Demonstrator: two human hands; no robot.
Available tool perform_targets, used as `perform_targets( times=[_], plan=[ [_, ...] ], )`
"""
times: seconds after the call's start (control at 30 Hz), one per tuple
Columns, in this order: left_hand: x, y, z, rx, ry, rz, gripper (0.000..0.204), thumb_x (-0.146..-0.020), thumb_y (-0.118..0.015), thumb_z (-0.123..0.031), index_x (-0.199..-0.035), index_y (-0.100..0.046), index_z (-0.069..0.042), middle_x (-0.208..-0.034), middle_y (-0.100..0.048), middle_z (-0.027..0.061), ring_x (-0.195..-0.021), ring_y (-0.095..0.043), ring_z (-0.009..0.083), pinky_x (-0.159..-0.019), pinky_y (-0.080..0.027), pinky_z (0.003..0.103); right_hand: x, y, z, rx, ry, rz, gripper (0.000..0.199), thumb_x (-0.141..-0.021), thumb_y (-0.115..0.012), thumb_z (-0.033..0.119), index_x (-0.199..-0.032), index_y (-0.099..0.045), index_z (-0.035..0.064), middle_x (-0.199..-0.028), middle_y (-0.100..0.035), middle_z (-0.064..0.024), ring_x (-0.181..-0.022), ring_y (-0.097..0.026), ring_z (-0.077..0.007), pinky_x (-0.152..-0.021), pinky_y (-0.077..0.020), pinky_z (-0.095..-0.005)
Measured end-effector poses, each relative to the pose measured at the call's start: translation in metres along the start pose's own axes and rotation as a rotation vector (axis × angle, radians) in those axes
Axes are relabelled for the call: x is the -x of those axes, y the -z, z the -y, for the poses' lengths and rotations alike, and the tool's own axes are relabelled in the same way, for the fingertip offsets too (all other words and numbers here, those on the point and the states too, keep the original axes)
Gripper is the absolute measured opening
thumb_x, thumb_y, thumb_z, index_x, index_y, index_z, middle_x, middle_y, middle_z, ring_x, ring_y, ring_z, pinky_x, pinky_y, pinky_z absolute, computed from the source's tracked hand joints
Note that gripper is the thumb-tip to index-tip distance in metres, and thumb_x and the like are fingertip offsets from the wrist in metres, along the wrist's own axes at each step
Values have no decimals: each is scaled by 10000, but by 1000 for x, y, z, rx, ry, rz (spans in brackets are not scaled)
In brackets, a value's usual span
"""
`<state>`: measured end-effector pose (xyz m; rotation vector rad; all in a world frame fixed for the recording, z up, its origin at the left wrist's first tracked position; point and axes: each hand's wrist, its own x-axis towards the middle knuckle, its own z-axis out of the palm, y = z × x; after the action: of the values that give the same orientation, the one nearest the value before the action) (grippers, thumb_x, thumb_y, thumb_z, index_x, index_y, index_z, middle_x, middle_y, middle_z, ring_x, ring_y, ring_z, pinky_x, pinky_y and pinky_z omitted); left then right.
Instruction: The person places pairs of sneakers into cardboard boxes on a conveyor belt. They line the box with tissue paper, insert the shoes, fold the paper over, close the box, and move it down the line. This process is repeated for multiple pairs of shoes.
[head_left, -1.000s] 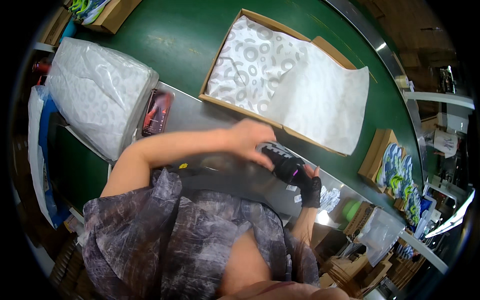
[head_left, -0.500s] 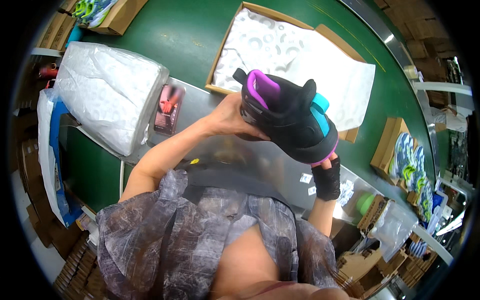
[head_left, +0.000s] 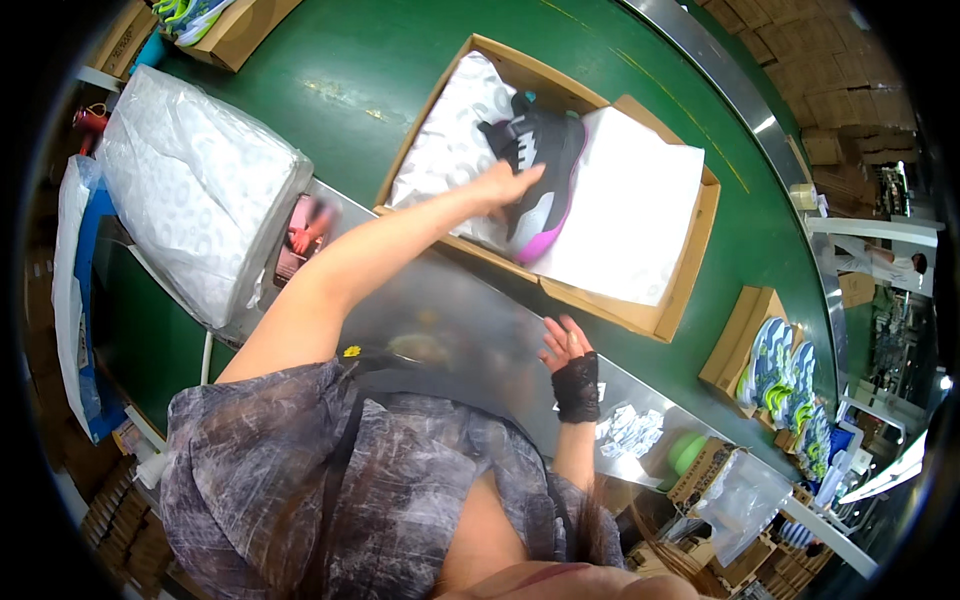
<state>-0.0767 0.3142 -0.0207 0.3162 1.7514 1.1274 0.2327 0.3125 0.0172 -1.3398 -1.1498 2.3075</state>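
Far left: stack of patterned tissue sheets in a clear bag (head_left: pixel 195 190), sitting at the tabletop (head_left: pixel 450 300) edge, untouched.

Left hand (head_left: pixel 505 185): fingers spread flat, palm down on the black sneaker (head_left: pixel 540 175), pressing rather than gripping. The sneaker lies on its side inside the open cardboard shoebox (head_left: pixel 690 255), on the tissue lining (head_left: pixel 445 150), pale sole with pink edge facing right. The box sits on the green conveyor belt (head_left: pixel 400 60).

Handling, my read: light, upper soft and will dent under the fingers, sole stiff. Not fragile, not slippery. Best hold is across the midfoot or at the heel counter, thumb on the sole. The tissue underneath is thin and will crumple or tear if the shoe is dragged.

Right hand (head_left: pixel 565 345): lace wrist cuff, fingers loosely open, empty, hovering over the metal tabletop well short of the box.

Far right: another box with blue-green sneakers (head_left: pixel 785 385) on the belt.
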Motion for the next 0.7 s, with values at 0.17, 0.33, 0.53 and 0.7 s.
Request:
perform_targets(
  times=[0.17, 0.33, 0.53, 0.7],
  plan=[
    [14, -14, 1, 8, 17, 367, 773, -826, -517, -478, -1173, -296, 176, -1105, -440, 271, -900, -566, 336, -738, -521, 411, -45, -19, 6, -291, 171, -224, 395, -818, -581, 326, -1075, -497, 37, -1105, -531, -163, -974, -516, -265, -728, -449, -351],
    [58, 43, 5, 498, -326, 115, 398, -898, -461, -308, -1100, -487, 34, -984, -572, 151, -802, -600, 207, -684, -509, 295, -75, -19, 10, 458, 650, -642, 228, -748, -570, 116, -904, -541, -47, -888, -572, -153, -839, -553, -245, -739, -443, -331],
    [64, 80, 30, 226, -468, -230, 574, -888, -409, -459, -1159, -469, 44, -1039, -559, 133, -953, -513, 249, -871, -386, 348, -75, -67, -1, 1705, 957, -456, 714, -633, -479, -71, -1296, -390, 178, -1398, -236, -155, -1279, -201, -365, -988, -226, -474],
    [33, 87, 54, 6, -330, -227, 601, -816, -521, -458, -1185, -461, 12, -1054, -564, 138, -987, -521, 225, -900, -379, 349, -71, -69, 6, 1718, 945, -345, 737, -598, -461, -66, -1285, -401, 197, -1375, -264, -184, -1243, -247, -404, -975, -281, -488]
  ],
)
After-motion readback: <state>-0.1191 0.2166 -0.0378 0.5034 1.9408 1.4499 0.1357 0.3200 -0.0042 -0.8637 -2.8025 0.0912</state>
